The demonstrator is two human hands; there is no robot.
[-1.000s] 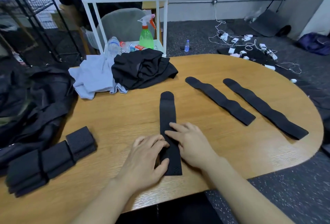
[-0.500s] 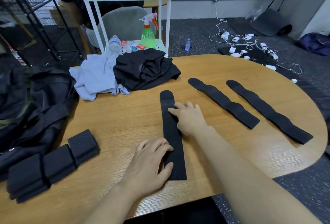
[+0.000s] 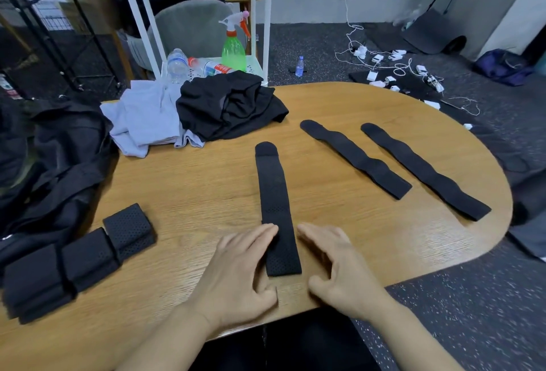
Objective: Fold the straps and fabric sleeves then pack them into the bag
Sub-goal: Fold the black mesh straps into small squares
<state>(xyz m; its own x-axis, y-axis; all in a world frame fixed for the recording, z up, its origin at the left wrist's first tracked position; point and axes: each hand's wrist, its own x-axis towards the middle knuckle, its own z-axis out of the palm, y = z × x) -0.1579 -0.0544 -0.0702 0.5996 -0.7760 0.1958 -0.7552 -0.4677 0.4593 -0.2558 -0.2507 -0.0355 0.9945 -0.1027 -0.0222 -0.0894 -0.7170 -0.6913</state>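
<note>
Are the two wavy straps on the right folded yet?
No, both wavy straps lie flat at full length on the table, away from the hands.

three flat black straps, three folded straps, two hands, three bottles

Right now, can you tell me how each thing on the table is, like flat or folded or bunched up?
Middle strap: flat, unfolded.
Two wavy straps: flat, unfolded.
Folded straps: folded, lying side by side.
Black cloth: bunched up.
Grey cloth: crumpled.
Bag: slumped at the table's left edge.
Left hand: open, beside the middle strap.
Right hand: open, beside it.
</note>
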